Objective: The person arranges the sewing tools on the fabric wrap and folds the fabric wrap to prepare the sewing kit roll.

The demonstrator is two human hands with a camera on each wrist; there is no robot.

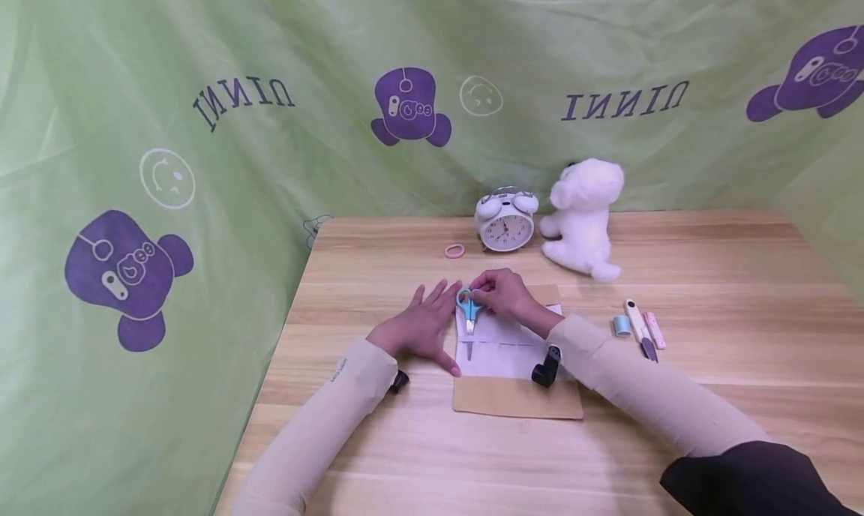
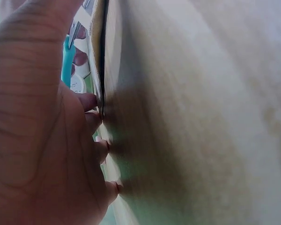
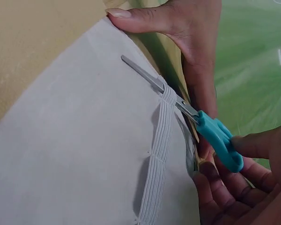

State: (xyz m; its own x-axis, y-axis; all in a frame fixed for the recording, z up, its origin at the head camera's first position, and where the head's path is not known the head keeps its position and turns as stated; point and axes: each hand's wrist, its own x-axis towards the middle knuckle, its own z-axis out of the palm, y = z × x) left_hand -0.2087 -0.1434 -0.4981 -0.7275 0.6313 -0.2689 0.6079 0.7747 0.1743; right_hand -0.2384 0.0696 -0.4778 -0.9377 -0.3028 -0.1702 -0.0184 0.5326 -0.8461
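A pair of scissors (image 3: pixel 145 74) with turquoise handles lies along the left edge of a tan case (image 1: pixel 518 397) with a white lining (image 1: pixel 502 360). The blades pass under the first loop of a white elastic band (image 3: pixel 160 136) sewn across the lining, and the tips come out on the near side. My right hand (image 1: pixel 505 295) pinches the scissors' handle, thumb on the ring and the other fingers at the case edge. Flat and spread, my left hand (image 1: pixel 427 325) rests against the case's left edge, its thumb at the lining's near corner.
Behind the case stand a white alarm clock (image 1: pixel 508 232), a white plush dog (image 1: pixel 583 220) and a pink ring-shaped band (image 1: pixel 455 250). To the right lie a light-blue spool (image 1: pixel 622 325), a white and dark slim tool (image 1: pixel 637 325) and a pink slim item (image 1: pixel 655 330).
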